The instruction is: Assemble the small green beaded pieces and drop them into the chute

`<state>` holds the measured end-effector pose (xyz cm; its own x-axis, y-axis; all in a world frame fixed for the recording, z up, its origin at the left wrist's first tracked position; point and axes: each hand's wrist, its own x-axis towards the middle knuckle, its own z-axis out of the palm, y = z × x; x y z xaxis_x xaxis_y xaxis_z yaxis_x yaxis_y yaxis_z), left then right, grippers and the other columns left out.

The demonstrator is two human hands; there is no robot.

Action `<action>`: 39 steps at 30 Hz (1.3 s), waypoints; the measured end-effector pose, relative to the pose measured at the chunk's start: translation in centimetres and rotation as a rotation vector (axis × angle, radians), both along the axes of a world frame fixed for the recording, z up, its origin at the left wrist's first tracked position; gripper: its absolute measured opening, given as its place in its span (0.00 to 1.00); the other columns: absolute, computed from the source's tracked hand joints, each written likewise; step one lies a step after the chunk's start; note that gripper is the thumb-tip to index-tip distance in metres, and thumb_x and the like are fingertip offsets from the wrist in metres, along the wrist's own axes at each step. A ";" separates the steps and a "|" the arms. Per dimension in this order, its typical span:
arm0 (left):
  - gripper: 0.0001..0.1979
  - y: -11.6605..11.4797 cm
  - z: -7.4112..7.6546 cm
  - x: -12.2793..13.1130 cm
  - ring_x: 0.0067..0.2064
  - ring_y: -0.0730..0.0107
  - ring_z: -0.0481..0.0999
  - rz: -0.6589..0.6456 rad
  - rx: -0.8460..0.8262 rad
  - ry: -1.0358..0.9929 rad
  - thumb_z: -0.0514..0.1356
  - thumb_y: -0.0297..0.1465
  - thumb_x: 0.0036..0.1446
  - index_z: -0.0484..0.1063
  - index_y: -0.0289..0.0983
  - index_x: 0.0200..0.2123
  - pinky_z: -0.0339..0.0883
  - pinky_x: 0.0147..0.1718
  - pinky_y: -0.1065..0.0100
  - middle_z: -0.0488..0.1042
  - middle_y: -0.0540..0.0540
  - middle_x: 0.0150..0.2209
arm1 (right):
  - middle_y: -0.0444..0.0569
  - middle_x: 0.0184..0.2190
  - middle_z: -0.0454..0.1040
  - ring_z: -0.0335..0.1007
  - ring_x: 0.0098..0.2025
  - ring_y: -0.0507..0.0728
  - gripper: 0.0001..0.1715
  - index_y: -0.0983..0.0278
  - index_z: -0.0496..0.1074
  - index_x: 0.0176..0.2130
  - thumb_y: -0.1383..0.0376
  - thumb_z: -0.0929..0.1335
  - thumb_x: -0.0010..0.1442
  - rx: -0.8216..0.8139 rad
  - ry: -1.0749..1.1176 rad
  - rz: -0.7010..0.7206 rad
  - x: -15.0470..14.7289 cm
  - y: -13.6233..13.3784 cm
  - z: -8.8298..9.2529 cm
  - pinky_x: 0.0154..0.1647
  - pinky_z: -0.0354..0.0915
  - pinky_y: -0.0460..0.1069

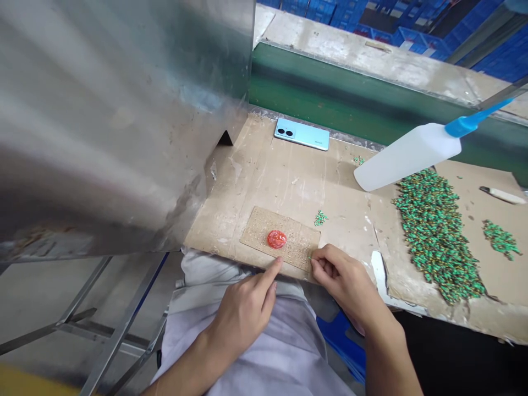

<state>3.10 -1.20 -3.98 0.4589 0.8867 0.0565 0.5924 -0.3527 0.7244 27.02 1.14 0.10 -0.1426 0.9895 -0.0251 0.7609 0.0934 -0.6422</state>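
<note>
A small rectangle of cardboard [258, 225] lies near the table's front edge, with a glossy red blob [276, 238] on it. My left hand [247, 305] is at the cardboard's front edge, its index finger stretched toward the blob and the other fingers loosely bent; it holds nothing. At the right end of the cardboard, my right hand [342, 275] is closed in a pinch. A speck of green shows by its fingertips, too small to name. Just behind the cardboard is a little cluster of green pieces [320, 218].
A big heap of small green-and-gold pieces [437, 236] lies on the right, with a smaller pile [501, 239] beyond it. A white squeeze bottle [408, 157] with a blue nozzle, a light-blue phone [302, 134] and a cutter knife [503, 194] are around. A metal panel [124, 121] stands left.
</note>
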 end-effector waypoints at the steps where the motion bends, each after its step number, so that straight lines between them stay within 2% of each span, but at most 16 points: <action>1: 0.26 0.0 0.0 0.0 0.30 0.57 0.82 0.000 -0.017 -0.008 0.51 0.25 0.71 0.67 0.33 0.70 0.73 0.28 0.62 0.84 0.42 0.35 | 0.40 0.25 0.68 0.64 0.25 0.52 0.09 0.60 0.71 0.34 0.66 0.67 0.68 0.002 0.004 -0.003 0.1 0.0 0.0 0.28 0.62 0.48; 4: 0.26 -0.1 0.4 0.0 0.31 0.59 0.80 0.019 -0.118 -0.078 0.52 0.25 0.71 0.67 0.34 0.70 0.72 0.31 0.62 0.82 0.42 0.35 | 0.41 0.25 0.70 0.66 0.25 0.52 0.09 0.60 0.72 0.34 0.65 0.68 0.69 0.017 0.034 -0.016 0.5 0.1 0.0 0.27 0.64 0.47; 6: 0.25 -0.2 1.0 -0.1 0.31 0.63 0.77 0.058 -0.249 -0.203 0.53 0.26 0.71 0.67 0.35 0.69 0.71 0.34 0.64 0.79 0.45 0.34 | 0.43 0.27 0.72 0.67 0.25 0.52 0.09 0.61 0.73 0.35 0.63 0.67 0.70 0.038 0.067 -0.032 0.8 -0.1 0.2 0.27 0.65 0.47; 9: 0.22 -0.4 2.2 -0.4 0.33 0.71 0.72 0.100 -0.564 -0.590 0.57 0.27 0.70 0.69 0.41 0.66 0.69 0.34 0.71 0.74 0.49 0.36 | 0.46 0.32 0.75 0.70 0.29 0.53 0.07 0.61 0.73 0.38 0.63 0.68 0.71 0.112 0.160 -0.068 0.7 -0.9 0.7 0.28 0.67 0.47; 12: 0.19 -0.6 3.0 -0.6 0.37 0.75 0.76 0.071 -0.841 -1.128 0.60 0.26 0.69 0.73 0.44 0.60 0.70 0.32 0.77 0.74 0.49 0.43 | 0.45 0.33 0.73 0.69 0.31 0.52 0.04 0.60 0.73 0.41 0.68 0.69 0.71 0.187 0.364 -0.092 -0.6 -2.4 1.4 0.29 0.65 0.46; 13: 0.17 -0.6 3.2 -0.6 0.41 0.74 0.79 0.068 -0.888 -1.244 0.60 0.26 0.69 0.75 0.44 0.58 0.72 0.35 0.77 0.75 0.48 0.44 | 0.45 0.33 0.72 0.68 0.32 0.52 0.06 0.59 0.73 0.42 0.70 0.68 0.71 0.193 0.434 -0.083 -1.2 -2.9 1.6 0.29 0.65 0.45; 15: 0.14 -0.5 3.5 -0.6 0.52 0.69 0.82 0.074 -0.940 -1.360 0.61 0.26 0.70 0.77 0.42 0.56 0.75 0.49 0.73 0.79 0.45 0.49 | 0.45 0.34 0.71 0.68 0.34 0.52 0.08 0.59 0.73 0.43 0.72 0.68 0.71 0.176 0.532 -0.035 -2.7 -3.8 1.9 0.30 0.65 0.46; 17: 0.12 -0.3 3.8 -0.7 0.61 0.66 0.79 0.078 -0.979 -1.396 0.62 0.26 0.71 0.79 0.41 0.55 0.71 0.61 0.68 0.81 0.43 0.54 | 0.45 0.34 0.71 0.69 0.36 0.53 0.08 0.59 0.73 0.44 0.73 0.68 0.70 0.164 0.572 0.013 -4.2 -4.3 2.0 0.33 0.66 0.47; 20: 0.11 -0.2 4.1 -0.9 0.62 0.65 0.79 0.103 -1.016 -1.399 0.64 0.27 0.70 0.80 0.41 0.53 0.71 0.62 0.66 0.82 0.42 0.58 | 0.46 0.34 0.72 0.70 0.36 0.54 0.08 0.59 0.72 0.43 0.73 0.68 0.71 0.168 0.569 0.000 -5.9 -4.3 1.9 0.33 0.67 0.47; 23: 0.12 -0.2 4.0 -1.1 0.57 0.63 0.84 0.146 -0.992 -1.337 0.67 0.28 0.69 0.80 0.39 0.54 0.78 0.55 0.67 0.84 0.40 0.55 | 0.46 0.34 0.73 0.72 0.36 0.55 0.08 0.58 0.71 0.42 0.71 0.68 0.72 0.148 0.550 -0.022 -6.6 -4.0 1.9 0.31 0.67 0.48; 26: 0.13 -0.1 3.7 -1.3 0.49 0.64 0.88 0.203 -0.973 -1.242 0.69 0.28 0.67 0.79 0.38 0.54 0.81 0.47 0.69 0.86 0.41 0.49 | 0.46 0.34 0.72 0.71 0.35 0.55 0.08 0.57 0.71 0.43 0.72 0.68 0.71 0.153 0.536 0.016 -6.6 -3.6 1.9 0.31 0.67 0.49; 29: 0.13 0.0 3.6 -1.3 0.38 0.68 0.88 0.208 -0.956 -1.123 0.70 0.31 0.65 0.80 0.34 0.51 0.81 0.39 0.72 0.87 0.42 0.42 | 0.49 0.38 0.73 0.73 0.40 0.57 0.10 0.58 0.72 0.44 0.74 0.67 0.70 0.178 0.527 0.094 -6.4 -3.4 1.6 0.39 0.70 0.52; 31: 0.16 0.2 3.6 -1.4 0.31 0.70 0.86 0.213 -0.969 -1.120 0.72 0.34 0.63 0.77 0.34 0.51 0.80 0.31 0.73 0.86 0.45 0.35 | 0.51 0.42 0.75 0.75 0.46 0.59 0.12 0.58 0.73 0.45 0.75 0.67 0.69 0.176 0.549 0.134 -6.3 -3.3 1.4 0.45 0.73 0.54; 33: 0.18 0.3 3.6 -1.4 0.27 0.69 0.85 0.217 -1.024 -1.154 0.74 0.37 0.60 0.74 0.35 0.47 0.76 0.24 0.75 0.83 0.49 0.28 | 0.51 0.45 0.77 0.76 0.49 0.59 0.13 0.58 0.73 0.47 0.75 0.67 0.69 0.157 0.583 0.141 -6.3 -3.3 1.2 0.47 0.74 0.54; 36: 0.20 0.4 3.4 -1.5 0.22 0.69 0.82 0.215 -1.088 -1.155 0.76 0.41 0.57 0.72 0.35 0.37 0.71 0.19 0.78 0.79 0.51 0.23 | 0.51 0.46 0.79 0.78 0.48 0.59 0.14 0.57 0.74 0.47 0.75 0.68 0.69 0.131 0.591 0.167 -6.6 -3.2 1.0 0.47 0.76 0.54; 39: 0.21 0.5 3.2 -1.5 0.18 0.73 0.78 0.269 -1.080 -1.129 0.77 0.44 0.54 0.75 0.34 0.35 0.67 0.16 0.79 0.77 0.52 0.19 | 0.50 0.45 0.80 0.79 0.47 0.58 0.15 0.58 0.75 0.47 0.76 0.69 0.67 0.157 0.568 0.204 -7.0 -3.2 0.9 0.48 0.76 0.53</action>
